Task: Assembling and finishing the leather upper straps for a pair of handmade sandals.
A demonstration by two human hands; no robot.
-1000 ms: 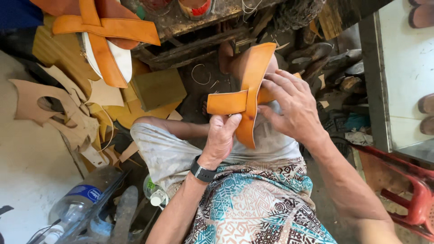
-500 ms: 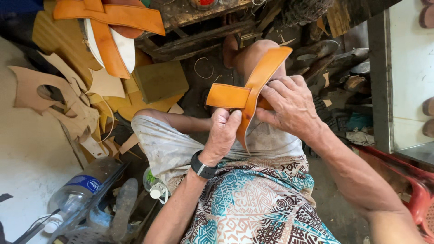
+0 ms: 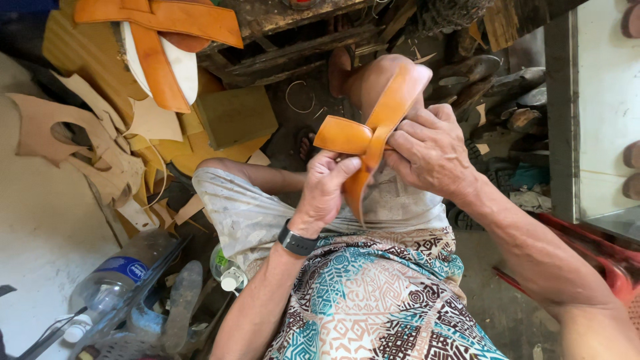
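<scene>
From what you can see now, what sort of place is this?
Probably a small leather or sandal workshop. Both hands, left hand and right hand, hold crossed tan leather straps; a similar strapped piece lies on a worn bench, and cut scraps litter the floor.

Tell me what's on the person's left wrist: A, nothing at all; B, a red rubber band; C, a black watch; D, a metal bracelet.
C: a black watch sits on the wrist just below the left hand, which grips the crossed orange leather straps together with the right hand.
</scene>
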